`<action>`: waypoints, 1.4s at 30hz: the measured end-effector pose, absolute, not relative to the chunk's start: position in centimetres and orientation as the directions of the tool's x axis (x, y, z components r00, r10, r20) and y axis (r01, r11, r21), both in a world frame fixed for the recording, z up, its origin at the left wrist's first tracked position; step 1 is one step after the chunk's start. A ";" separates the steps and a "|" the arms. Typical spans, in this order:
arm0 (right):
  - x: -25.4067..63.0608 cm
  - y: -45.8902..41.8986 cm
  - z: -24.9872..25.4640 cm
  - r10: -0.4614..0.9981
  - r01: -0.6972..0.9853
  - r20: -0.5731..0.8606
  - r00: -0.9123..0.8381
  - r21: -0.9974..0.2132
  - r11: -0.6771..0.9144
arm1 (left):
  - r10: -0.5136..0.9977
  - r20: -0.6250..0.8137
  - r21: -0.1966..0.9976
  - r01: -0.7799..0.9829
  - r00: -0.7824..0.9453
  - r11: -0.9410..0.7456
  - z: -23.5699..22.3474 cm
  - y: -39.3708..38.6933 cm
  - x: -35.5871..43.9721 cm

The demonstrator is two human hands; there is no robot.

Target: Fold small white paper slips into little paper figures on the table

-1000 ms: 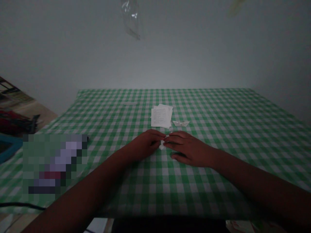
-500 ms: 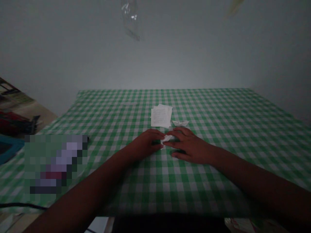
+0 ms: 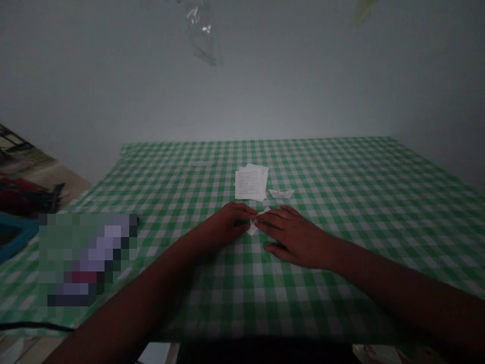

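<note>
A small folded piece of white paper [image 3: 252, 228] lies on the checked cloth, partly covered by my fingers. My left hand [image 3: 232, 222] grips its left side, thumb at the near edge and fingers at the far edge. Over the paper's right part, my right hand [image 3: 293, 235] rests with stretched fingers pressing on it, its thumb apart and on the cloth. Just beyond my right hand sits a folded paper boat [image 3: 281, 194]. Left of the boat is a stack of square paper sheets [image 3: 250, 184], the top one printed with lines of text.
A green-and-white checked cloth [image 3: 359, 202] covers the table, which meets a pale wall [image 3: 288, 76]. At left lies a blurred-out object [image 3: 96, 258], with a black cable [image 3: 34, 326] near the front edge. Clear plastic [image 3: 202, 33] hangs on the wall.
My right hand has shifted slightly nearer to me across the paper, its fingers closer together. My left hand stays about where it was. The view has tilted a little.
</note>
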State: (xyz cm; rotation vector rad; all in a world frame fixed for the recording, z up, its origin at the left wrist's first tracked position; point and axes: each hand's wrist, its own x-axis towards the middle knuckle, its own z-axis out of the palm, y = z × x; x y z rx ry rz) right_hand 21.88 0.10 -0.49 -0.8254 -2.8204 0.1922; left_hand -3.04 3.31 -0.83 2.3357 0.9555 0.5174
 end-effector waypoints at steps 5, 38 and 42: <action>21.8 -0.1 -0.3 0.563 0.535 0.126 -0.817 -0.198 0.821 | 0.725 0.144 0.616 0.512 0.674 -0.599 -1.3 3.7 -3.1; 21.8 0.0 -0.3 0.556 0.516 0.099 -0.825 -0.270 0.813 | 0.717 0.122 0.577 0.539 0.686 -0.614 -1.1 3.7 -3.0; 21.7 0.0 -0.3 0.584 0.532 0.105 -0.805 -0.308 0.789 | 0.708 0.105 0.579 0.536 0.698 -0.614 -1.0 3.6 -3.0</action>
